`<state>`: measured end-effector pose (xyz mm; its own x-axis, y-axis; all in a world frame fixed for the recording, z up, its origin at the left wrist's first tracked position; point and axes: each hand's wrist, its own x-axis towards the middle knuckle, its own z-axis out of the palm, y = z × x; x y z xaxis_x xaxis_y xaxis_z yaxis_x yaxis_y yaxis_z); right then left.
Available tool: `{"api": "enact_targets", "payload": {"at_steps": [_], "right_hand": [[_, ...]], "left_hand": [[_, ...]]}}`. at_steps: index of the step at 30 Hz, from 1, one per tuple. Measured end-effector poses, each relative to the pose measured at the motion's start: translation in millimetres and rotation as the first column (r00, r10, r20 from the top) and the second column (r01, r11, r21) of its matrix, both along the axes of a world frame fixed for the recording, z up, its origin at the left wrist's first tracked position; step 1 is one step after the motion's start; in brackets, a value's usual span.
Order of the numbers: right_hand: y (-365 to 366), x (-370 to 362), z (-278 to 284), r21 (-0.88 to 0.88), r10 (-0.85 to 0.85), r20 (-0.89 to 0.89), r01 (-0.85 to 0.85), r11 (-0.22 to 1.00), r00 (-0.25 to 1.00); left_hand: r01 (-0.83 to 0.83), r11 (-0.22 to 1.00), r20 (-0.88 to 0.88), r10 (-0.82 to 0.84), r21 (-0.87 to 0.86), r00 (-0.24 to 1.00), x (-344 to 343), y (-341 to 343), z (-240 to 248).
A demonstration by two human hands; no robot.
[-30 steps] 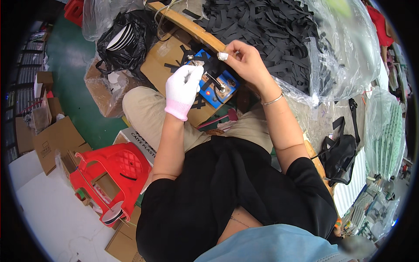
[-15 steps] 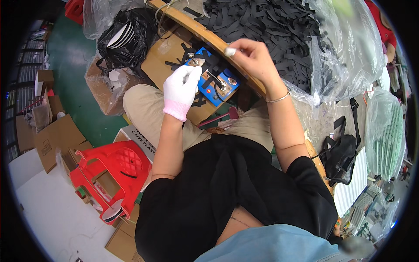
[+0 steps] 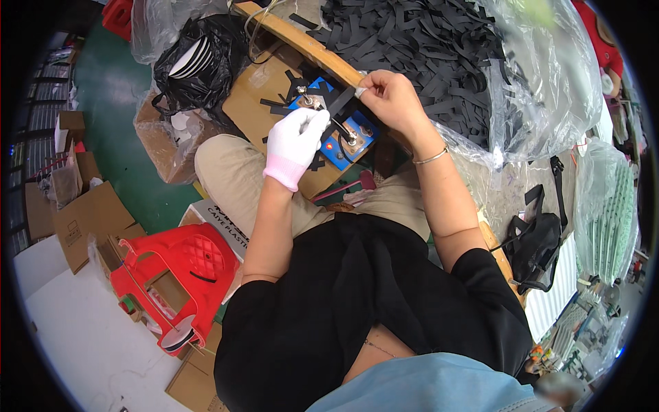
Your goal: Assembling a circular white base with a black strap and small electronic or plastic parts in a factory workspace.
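My left hand (image 3: 295, 141) wears a white glove with a pink cuff. Its thumb and fingers are pinched together over a blue device (image 3: 356, 129) with metal fittings. My right hand (image 3: 395, 103) is bare, apart from a white cover on a fingertip, and a bracelet circles the wrist. It pinches the upper end of a black strip (image 3: 341, 101), beside the wooden edge. The strip slants down to my left fingertips, which close on its other end. Small black strips (image 3: 276, 106) lie on the cardboard (image 3: 248, 96) around the device.
Past the wooden rail (image 3: 312, 44) lies a big heap of black strips (image 3: 412, 55), bordered by clear plastic sheeting (image 3: 542, 82). A black bag (image 3: 199, 58) and an open carton (image 3: 161, 141) stand at left, a red stool (image 3: 175, 275) nearer. A black pouch (image 3: 534, 240) lies right.
My right hand has moved down and slightly right. The left hand has shifted right and a little lower, over the device. A black strip now shows stretched between the two hands.
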<state>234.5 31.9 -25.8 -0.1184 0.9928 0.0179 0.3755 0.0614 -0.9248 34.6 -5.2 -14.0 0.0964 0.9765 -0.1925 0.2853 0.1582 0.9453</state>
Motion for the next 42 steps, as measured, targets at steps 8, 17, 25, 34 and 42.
{"api": "enact_targets", "payload": {"at_steps": [8, 17, 25, 34, 42], "right_hand": [[5, -2, -3, 0.101, -0.144, 0.370, 0.114, 0.988, 0.918], [6, -5, -5, 0.134, -0.164, 0.375, 0.122, 0.983, 0.912], [1, -6, -2, 0.207, -0.174, 0.384, 0.099, 0.973, 0.907], [-6, -5, 15, -0.176, 0.159, -0.253, -0.207, 0.962, 0.954], [-2, -2, 6, -0.005, 0.009, 0.069, -0.009, 1.000, 0.998]], "left_hand": [[0.009, 0.997, -0.072, -0.015, -0.079, 0.997, -21, 0, -10], [0.006, 0.996, -0.061, -0.011, -0.087, 0.998, -21, 5, -20], [-0.026, 0.996, 0.061, 0.031, -0.081, 0.998, -25, -3, -16], [-0.031, 0.997, 0.015, 0.030, 0.070, 0.999, 1, 5, 5], [0.023, 1.000, 0.016, -0.023, 0.002, 1.000, -1, 7, -2]]}}
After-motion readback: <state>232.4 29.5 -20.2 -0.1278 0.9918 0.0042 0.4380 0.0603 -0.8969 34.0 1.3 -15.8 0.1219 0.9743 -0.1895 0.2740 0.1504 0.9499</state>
